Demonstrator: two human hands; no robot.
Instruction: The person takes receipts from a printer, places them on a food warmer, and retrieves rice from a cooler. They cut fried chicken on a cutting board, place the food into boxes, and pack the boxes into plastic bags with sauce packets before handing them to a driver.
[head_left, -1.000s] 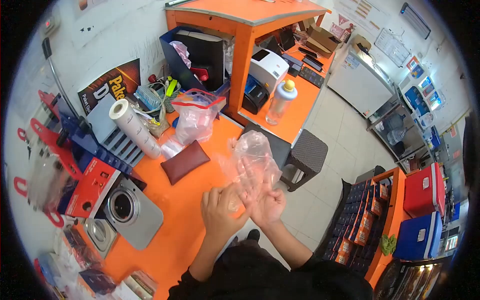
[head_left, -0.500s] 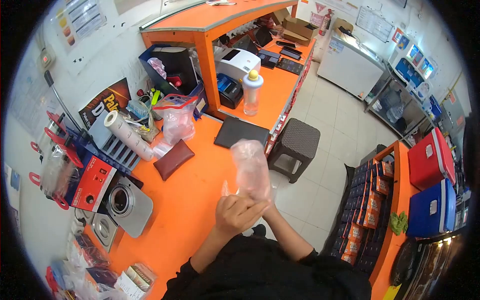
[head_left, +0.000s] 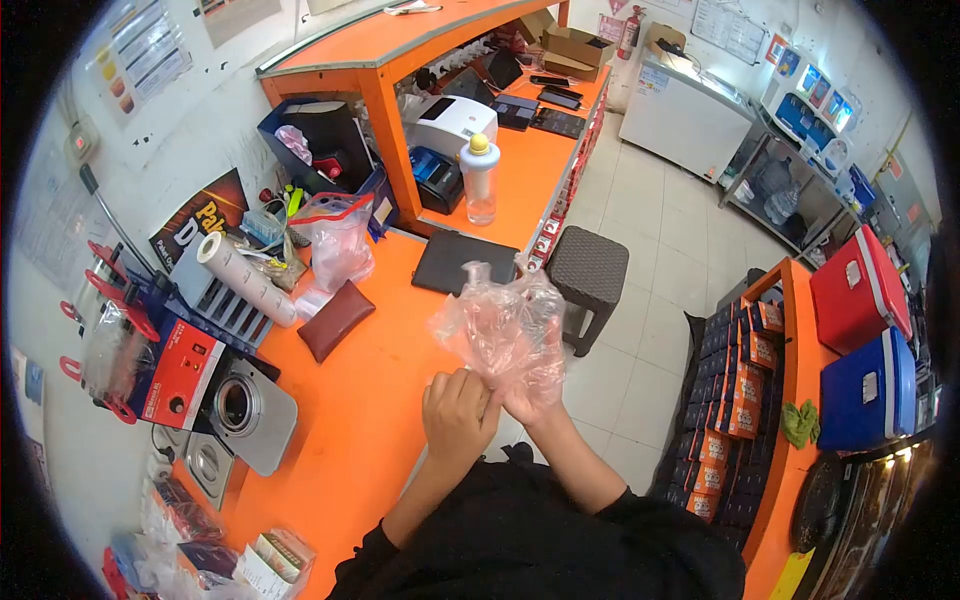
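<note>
A clear, crumpled plastic bag [head_left: 505, 325] is held up over the edge of the orange counter [head_left: 350, 400]. My left hand [head_left: 462, 410] is closed, pinching the bag's lower edge. Beside it, my right hand [head_left: 532, 402] is partly behind and under the film, its fingers mostly covered by the bag. A black flat case [head_left: 462, 262] lies on the counter just beyond the bag, and a dark red pouch [head_left: 336, 321] rests to the left.
On the left are a sealing machine [head_left: 185, 375], a film roll [head_left: 245, 278] and a zip bag [head_left: 338, 240]. A bottle [head_left: 480, 180] stands ahead. A dark stool [head_left: 590, 270] is beyond the counter edge; stacked boxes [head_left: 735, 400] and coolers [head_left: 868, 390] are right.
The bag has gone from a long, narrow shape to a wider, spread one with loose top ends. My hands remain together at its base. The view has shifted slightly.
</note>
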